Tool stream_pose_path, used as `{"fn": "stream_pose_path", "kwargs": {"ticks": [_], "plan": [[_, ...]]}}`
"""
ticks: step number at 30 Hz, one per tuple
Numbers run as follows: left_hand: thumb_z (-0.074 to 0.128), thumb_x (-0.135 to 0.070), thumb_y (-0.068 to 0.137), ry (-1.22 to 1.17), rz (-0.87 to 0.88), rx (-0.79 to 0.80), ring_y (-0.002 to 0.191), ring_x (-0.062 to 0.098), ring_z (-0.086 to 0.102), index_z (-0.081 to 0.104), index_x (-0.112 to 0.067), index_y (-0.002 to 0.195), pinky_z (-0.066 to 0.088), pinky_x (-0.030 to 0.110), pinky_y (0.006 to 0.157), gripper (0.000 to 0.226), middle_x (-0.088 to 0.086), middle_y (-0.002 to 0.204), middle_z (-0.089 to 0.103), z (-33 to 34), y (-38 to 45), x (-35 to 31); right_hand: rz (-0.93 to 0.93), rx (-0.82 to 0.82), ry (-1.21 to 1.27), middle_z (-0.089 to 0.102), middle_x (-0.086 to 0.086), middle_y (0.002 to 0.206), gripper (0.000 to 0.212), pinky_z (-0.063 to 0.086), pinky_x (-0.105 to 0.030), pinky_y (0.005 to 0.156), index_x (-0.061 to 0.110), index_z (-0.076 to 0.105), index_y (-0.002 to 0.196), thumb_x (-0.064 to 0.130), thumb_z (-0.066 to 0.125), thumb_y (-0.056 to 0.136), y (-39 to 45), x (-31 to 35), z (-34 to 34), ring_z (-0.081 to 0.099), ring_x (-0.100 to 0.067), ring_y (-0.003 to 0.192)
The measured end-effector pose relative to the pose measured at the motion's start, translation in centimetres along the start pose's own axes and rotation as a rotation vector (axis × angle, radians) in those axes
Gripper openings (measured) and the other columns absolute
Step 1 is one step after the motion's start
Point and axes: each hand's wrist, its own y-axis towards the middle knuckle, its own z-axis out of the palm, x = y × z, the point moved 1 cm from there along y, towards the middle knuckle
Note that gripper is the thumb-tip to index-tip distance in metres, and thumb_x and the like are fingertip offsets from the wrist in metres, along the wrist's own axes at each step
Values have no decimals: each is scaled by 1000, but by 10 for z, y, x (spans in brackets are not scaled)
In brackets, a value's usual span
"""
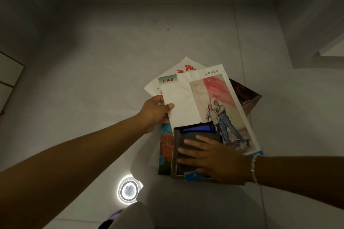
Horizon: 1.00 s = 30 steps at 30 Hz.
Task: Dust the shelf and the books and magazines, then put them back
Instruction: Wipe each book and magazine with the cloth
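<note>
The top magazine (two figures under a red flag on its cover) lies on a stack of magazines on the tiled floor. The left hand pinches its left edge; the right hand presses a folded grey cloth onto it, fingers straight and spread.

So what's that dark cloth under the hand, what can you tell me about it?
The cloth is a folded grey-brown rag with a bright blue band along its upper edge; it looks soft. It lies flat on the lower corner of the top magazine, over the painted figures' feet, and hangs past that onto the pile below. The right hand presses on it with straight, spread fingers, covering its lower part. The left hand does not touch it; it grips the magazine's left edge.
</note>
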Motion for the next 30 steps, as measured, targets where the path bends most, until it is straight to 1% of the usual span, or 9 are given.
{"fn": "stream_pose_path", "kwargs": {"ticks": [3, 6, 9, 12, 16, 21, 24, 27, 30], "plan": [[59, -8, 92, 17, 0, -17, 99, 25, 65, 53, -12, 106, 58, 29, 64, 15, 10, 120, 63, -1, -2, -1, 199, -63, -14, 47, 5, 142, 47, 24, -41, 112, 30, 35, 138, 39, 29, 92, -5, -29, -6, 34, -17, 135], [58, -8, 92, -11, -5, -39, 93, 24, 65, 55, -14, 104, 58, 27, 61, 14, 11, 117, 63, -5, -4, 0, 520, -71, 90, 46, -7, 143, 46, 13, -40, 113, 21, 28, 144, 36, 19, 102, -12, -65, -5, 36, -28, 136], [59, -10, 92, 38, 13, -97, 104, 30, 62, 54, -19, 95, 57, 42, 82, 10, 11, 121, 62, -11, -2, 2, 628, -98, 103, 48, -8, 141, 49, 14, -42, 113, 19, 33, 142, 37, 11, 103, -5, -60, -5, 43, -34, 131], [59, -14, 93, 99, 36, -124, 112, 33, 59, 54, -17, 103, 50, 51, 94, 12, 11, 125, 60, -14, -1, 2, 407, -78, -24, 50, 0, 139, 46, 27, -46, 111, 26, 37, 137, 39, 27, 94, 6, -24, -3, 45, -26, 130], [59, -16, 92, 144, 57, -106, 111, 31, 59, 52, -16, 111, 51, 48, 94, 20, 10, 126, 59, -15, -3, 1, 117, -2, -58, 44, 5, 144, 53, 20, -41, 115, 28, 32, 141, 44, 27, 91, -5, -13, 1, 35, -20, 135], [58, -15, 93, 138, 48, -109, 112, 32, 58, 52, -17, 108, 50, 50, 95, 16, 10, 127, 59, -15, -2, 2, 391, 8, -3, 41, -4, 146, 50, 6, -37, 114, 23, 26, 144, 41, 6, 102, -27, -60, -2, 24, -22, 137], [57, -15, 94, 120, 37, -127, 113, 33, 58, 52, -19, 102, 48, 51, 97, 11, 11, 126, 59, -13, -2, 2, 517, -39, -26, 44, -9, 145, 49, 6, -40, 114, 19, 27, 144, 38, 9, 103, -30, -56, 2, 24, -27, 137], [57, -13, 93, 96, 22, -136, 112, 33, 58, 53, -19, 99, 49, 51, 96, 9, 11, 127, 59, -13, -2, 3, 358, -111, -45, 41, -5, 144, 52, 6, -43, 113, 22, 31, 141, 38, 30, 92, -24, -18, 9, 26, -27, 135], [58, -13, 93, 108, 32, -142, 112, 32, 58, 52, -19, 101, 52, 46, 92, 11, 10, 127, 59, -13, -2, 3, 113, -88, -26, 34, 3, 147, 56, 8, -41, 114, 26, 25, 144, 40, 33, 91, -28, -5, 10, 25, -23, 138]]}}
